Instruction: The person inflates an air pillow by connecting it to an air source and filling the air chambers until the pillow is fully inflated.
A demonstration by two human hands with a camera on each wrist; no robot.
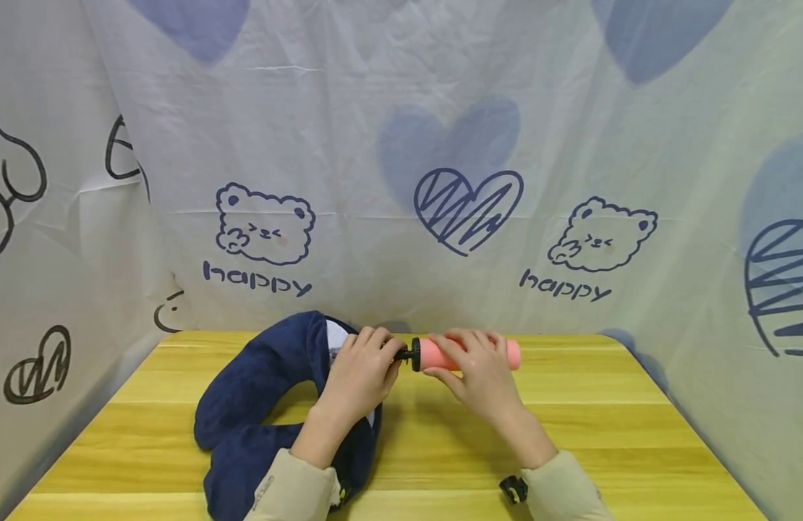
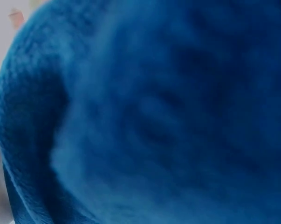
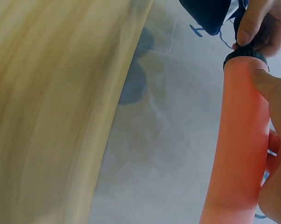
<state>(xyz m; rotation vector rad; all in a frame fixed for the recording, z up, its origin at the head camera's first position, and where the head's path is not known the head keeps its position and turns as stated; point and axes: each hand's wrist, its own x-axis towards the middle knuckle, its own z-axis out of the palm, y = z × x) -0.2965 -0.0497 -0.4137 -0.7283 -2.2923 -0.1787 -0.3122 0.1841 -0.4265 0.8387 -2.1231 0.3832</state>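
My right hand (image 1: 482, 376) grips a pink hand pump (image 3: 238, 140), its fingers over the top and the thumb along the near side. The pump lies level above the table, with its black cap (image 1: 416, 354) to the left. My left hand (image 1: 362, 373) pinches the black stem beside that cap, against the white-lined opening of a navy U-shaped neck pillow (image 1: 258, 383). Its fingers hide where the stem meets the pillow. Blurred plush of the pillow fills most of the left wrist view.
The pillow lies on a yellow wood-grain table (image 1: 610, 420), left of centre. A pale printed cloth (image 1: 362, 145) hangs behind the back edge and along both sides. Beside the right sleeve shows a small black piece (image 1: 513, 490).
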